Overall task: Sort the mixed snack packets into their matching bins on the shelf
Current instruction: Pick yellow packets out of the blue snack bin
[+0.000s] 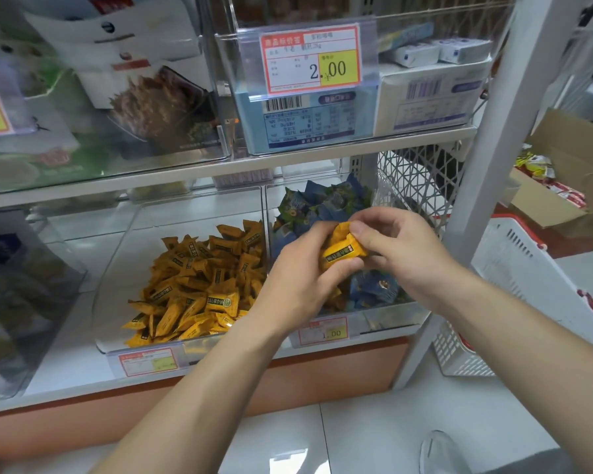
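Gripping a small bunch of yellow packets [343, 250], the left hand [297, 278] curls its fingers round their lower part, and the right hand [403, 254] pinches their upper end between thumb and forefinger, so both hands grasp the same bunch. The two hands meet above the right bin [391, 316], a clear tub on the lower shelf [185, 183], and the bunch hangs over the blue packets [322, 200] piled in it. More blue ones show just below the right hand, and a scrap of yellow shows among them under the left hand. Just beside it, on the far side of a clear wall, stands the left bin [124, 254], with a yellow heap [199, 285] of like packets lying against its front and right side. Each bin carries a small price tag on its front edge; the one under the right bin reads 1.00 [322, 331]. On the shelf above, a large tag [310, 59] reads 2.00 on a clear bin of pale blue boxes. To the right of the shelf post a white basket [528, 278] with red trim stands tilted, and behind it a cardboard box [569, 159] holds red and yellow packs. Both forearms reach in from the bottom edge
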